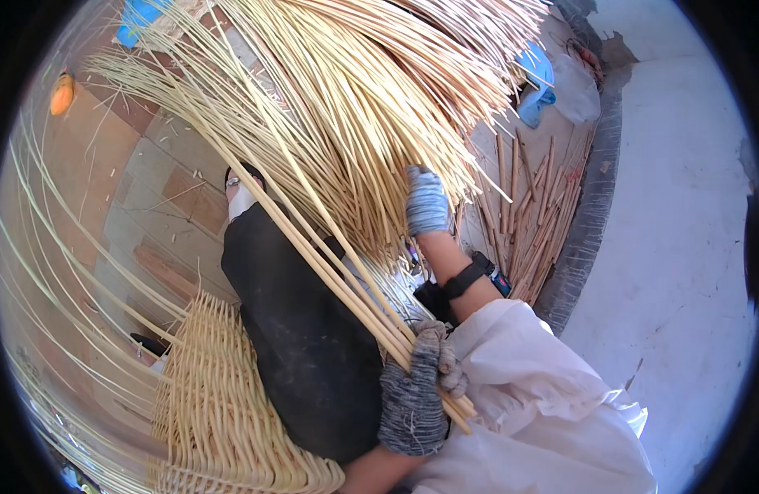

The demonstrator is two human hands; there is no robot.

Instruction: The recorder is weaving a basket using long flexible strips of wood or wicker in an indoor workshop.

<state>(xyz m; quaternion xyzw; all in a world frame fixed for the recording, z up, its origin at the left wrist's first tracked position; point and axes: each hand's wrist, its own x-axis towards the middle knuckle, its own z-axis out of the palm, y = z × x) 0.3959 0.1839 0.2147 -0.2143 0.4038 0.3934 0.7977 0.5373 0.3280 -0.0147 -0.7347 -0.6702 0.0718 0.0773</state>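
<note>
My left hand (416, 391), in a dark grey knitted glove, is closed round several pale peeled rods (346, 292). Their cut ends stick out just past the glove, and their long stems slant up to the left. My right hand (427, 202), in a blue-grey glove, is at the lower right edge of a large heap of pale rods (338, 123). Its fingers are mostly hidden, so their grip does not show. Beside my dark-covered leg, at the lower left, is a partly woven basket (223, 403) with long loose stakes fanning out to the left.
Thicker brown sticks (544, 222) lie on the right by a low grey ledge (597, 181) and a white wall (684, 247). Blue plastic (536, 86) is beside the heap. An orange object (62, 93) lies far left. Brown boards (202, 202) and scraps cover the floor.
</note>
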